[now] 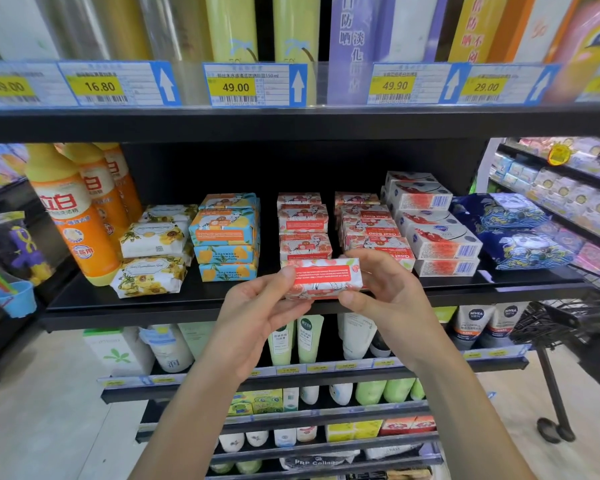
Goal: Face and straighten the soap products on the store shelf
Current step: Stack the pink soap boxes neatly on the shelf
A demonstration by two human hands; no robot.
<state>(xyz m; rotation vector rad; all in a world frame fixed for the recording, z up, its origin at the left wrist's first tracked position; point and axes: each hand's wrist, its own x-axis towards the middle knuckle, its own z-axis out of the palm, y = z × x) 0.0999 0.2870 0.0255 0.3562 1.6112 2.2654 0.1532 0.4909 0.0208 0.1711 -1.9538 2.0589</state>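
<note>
One pink soap bar [323,277] pinched by left hand [257,310], right hand [392,296] — ends hidden.

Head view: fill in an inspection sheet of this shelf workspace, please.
Surface: black shelf, soaps in rows and stacks.
Job's things: pink soap bar held in front of the shelf edge; pink soap stacks behind it, the right one with labels upside down; blue-yellow soaps, sunflower soaps, white boxed soaps.
Clutter: orange bottles at left, blue packs at right.
Hands: left hand and right hand each grip one end of the bar.
Cables: nothing seen.
Surroundings: price tags above, tubes below, black cart at right.
</note>
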